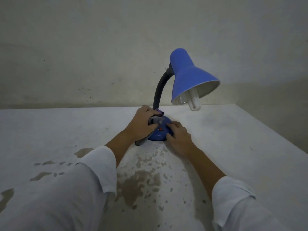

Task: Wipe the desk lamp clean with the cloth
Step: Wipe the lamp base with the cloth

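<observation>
A blue desk lamp stands on a white table, its shade [190, 75] tilted to the right with a white bulb [194, 101] hanging out. A dark flexible neck [160, 90] rises from the round blue base [160, 135]. My left hand [141, 124] grips a grey cloth [155, 120] with a purple edge and presses it on the left of the base, at the foot of the neck. A tail of the cloth hangs below my wrist. My right hand [178, 139] rests on the base's right side, holding it.
The white table [233, 147] has worn, stained patches in front of the lamp. A pale wall [100, 55] stands right behind the table. The table's right edge runs diagonally at the far right.
</observation>
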